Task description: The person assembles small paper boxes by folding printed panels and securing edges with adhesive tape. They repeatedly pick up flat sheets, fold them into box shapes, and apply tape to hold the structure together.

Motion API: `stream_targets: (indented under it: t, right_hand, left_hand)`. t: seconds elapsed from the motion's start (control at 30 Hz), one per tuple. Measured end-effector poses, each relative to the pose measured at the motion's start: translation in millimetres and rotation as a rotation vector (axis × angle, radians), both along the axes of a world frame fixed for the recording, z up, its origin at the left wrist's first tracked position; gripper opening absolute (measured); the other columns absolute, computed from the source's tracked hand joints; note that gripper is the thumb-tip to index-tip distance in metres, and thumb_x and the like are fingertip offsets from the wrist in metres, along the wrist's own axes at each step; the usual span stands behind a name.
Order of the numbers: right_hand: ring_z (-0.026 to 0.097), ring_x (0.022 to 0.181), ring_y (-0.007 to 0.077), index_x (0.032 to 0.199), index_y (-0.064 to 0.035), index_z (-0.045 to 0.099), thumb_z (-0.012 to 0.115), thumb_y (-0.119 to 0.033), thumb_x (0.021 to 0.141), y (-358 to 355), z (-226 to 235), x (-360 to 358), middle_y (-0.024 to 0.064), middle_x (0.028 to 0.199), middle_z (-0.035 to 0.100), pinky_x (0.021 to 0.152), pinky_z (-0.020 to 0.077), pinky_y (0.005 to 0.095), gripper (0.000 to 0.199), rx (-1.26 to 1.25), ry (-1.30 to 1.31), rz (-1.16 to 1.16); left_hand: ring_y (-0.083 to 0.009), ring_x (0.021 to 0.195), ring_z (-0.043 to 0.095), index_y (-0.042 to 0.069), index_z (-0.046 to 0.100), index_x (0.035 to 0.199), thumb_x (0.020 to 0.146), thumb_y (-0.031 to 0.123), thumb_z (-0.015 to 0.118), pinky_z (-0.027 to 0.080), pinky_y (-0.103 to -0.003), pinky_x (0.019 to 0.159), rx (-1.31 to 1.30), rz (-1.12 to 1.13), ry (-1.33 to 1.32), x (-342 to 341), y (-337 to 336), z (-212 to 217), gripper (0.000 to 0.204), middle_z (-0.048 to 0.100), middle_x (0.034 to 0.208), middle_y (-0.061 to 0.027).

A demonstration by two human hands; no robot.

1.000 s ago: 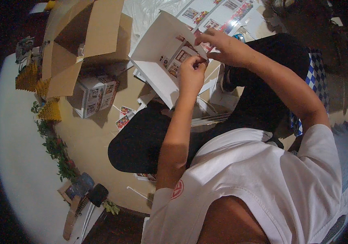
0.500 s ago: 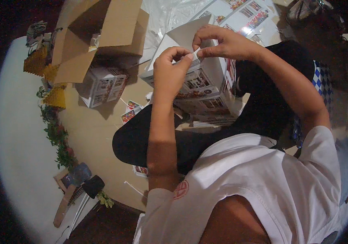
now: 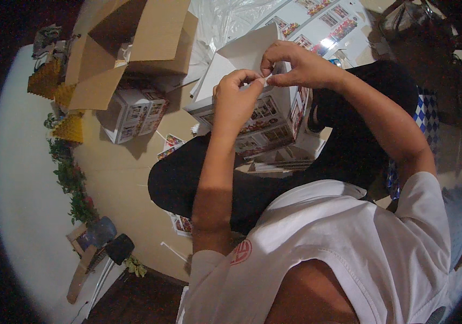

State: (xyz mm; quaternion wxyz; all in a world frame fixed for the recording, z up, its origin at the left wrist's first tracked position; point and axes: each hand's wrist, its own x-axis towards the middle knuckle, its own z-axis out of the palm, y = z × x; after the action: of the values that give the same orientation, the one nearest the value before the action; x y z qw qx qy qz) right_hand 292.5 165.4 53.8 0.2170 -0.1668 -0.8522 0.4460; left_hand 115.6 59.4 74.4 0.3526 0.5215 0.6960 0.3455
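A white carton with printed pictures [image 3: 265, 110] stands between my bent legs, its top open and one white flap [image 3: 250, 46] raised at the far side. My left hand [image 3: 236, 100] and my right hand [image 3: 301, 66] meet above its near top edge. Both are closed in a pinch, thumbs against forefingers, with the fingertips almost touching. A tiny white piece [image 3: 265, 79] shows between the fingertips; its kind is too small to tell. My left hand covers part of the carton's left side, and most of the inside is hidden.
A large open brown cardboard box [image 3: 158, 35] stands at the far left, with another printed carton [image 3: 136, 114] beside it. Clear plastic film [image 3: 220, 19] and printed cardboard sheets [image 3: 323, 24] lie at the far side. Printed cards [image 3: 181, 222] lie on the floor left of my leg.
Both hands have come slightly nearer and to the right, and the fingertips are closer together. Less of the white piece shows. The carton's position has shifted a little in the view.
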Motion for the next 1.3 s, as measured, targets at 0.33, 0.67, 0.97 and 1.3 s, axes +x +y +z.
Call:
stream_targets:
  t: [0.33, 0.67, 0.97, 1.3]
  right_hand:
    - [0.053, 0.092, 0.0229, 0.084, -0.0069, 0.064, 0.075, -0.007, 0.071, 0, -2, 4, 0.0039, 0.086, 0.059, 0.083, 0.0417, 0.0359, 0.017, 0.087, -0.005, 0.087]
    - [0.053, 0.096, 0.0247, 0.082, -0.0058, 0.063, 0.076, -0.002, 0.068, -13, 2, 16, 0.0036, 0.087, 0.060, 0.085, 0.0430, 0.0376, 0.020, 0.037, -0.077, 0.151]
    - [0.053, 0.094, 0.0275, 0.088, -0.0037, 0.062, 0.078, -0.009, 0.069, -19, -5, 13, 0.0062, 0.091, 0.060, 0.083, 0.0439, 0.0391, 0.026, 0.121, -0.105, 0.011]
    - [0.052, 0.095, 0.0265, 0.090, -0.0063, 0.063, 0.077, -0.010, 0.069, -17, -8, 8, 0.0046, 0.092, 0.061, 0.085, 0.0431, 0.0384, 0.025, 0.191, -0.083, 0.006]
  left_hand:
    - [-0.0231, 0.076, 0.066, 0.004, 0.070, 0.088, 0.077, 0.023, 0.068, 0.049, -0.033, 0.075, -0.209, -0.063, -0.045, -6, 2, -20, 0.022, 0.070, 0.082, -0.0123]
    - [-0.0280, 0.081, 0.065, 0.009, 0.070, 0.093, 0.082, 0.027, 0.064, 0.048, -0.038, 0.075, -0.330, -0.264, 0.069, 0, 0, -21, 0.022, 0.069, 0.085, -0.0116]
    - [-0.0376, 0.095, 0.061, 0.009, 0.068, 0.098, 0.088, 0.025, 0.053, 0.047, -0.045, 0.082, -0.318, -0.240, 0.280, 5, 8, -17, 0.024, 0.066, 0.097, -0.0177]
    - [-0.0299, 0.088, 0.064, 0.003, 0.067, 0.101, 0.086, 0.021, 0.056, 0.048, -0.040, 0.081, -0.379, -0.276, 0.252, -2, 19, -27, 0.026, 0.068, 0.091, -0.0177]
